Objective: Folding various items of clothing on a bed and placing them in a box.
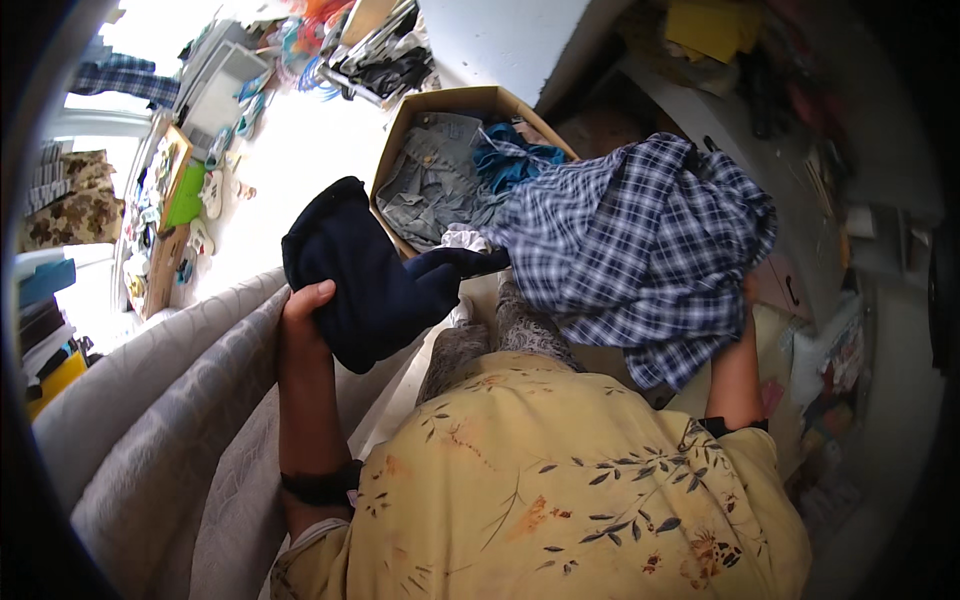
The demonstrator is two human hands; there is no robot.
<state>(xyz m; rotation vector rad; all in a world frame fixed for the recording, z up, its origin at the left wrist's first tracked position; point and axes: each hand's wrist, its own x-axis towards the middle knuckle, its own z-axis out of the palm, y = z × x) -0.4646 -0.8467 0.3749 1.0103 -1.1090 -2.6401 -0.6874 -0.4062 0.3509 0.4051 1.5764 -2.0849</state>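
My left hand (306,308) grips a dark navy garment (365,275) by its left side, thumb on top. The cloth is bunched, and a narrow strip of it stretches right to a blue-and-white checked garment (640,250). My right hand (748,292) holds the checked garment up from its right side; the fingers are hidden behind the cloth. Just beyond both garments stands an open cardboard box (455,101) with grey clothes (430,165) and a bright blue piece of clothing (510,155) inside. A small white cloth (465,240) shows at the box's near edge.
A bed or sofa with a pale patterned cover (180,400) lies along my left. Shoes (212,193) and a wooden stand (165,240) are at the far left. Beyond the box is a white panel (500,45), with bags and clutter beside it. More clutter fills the right side.
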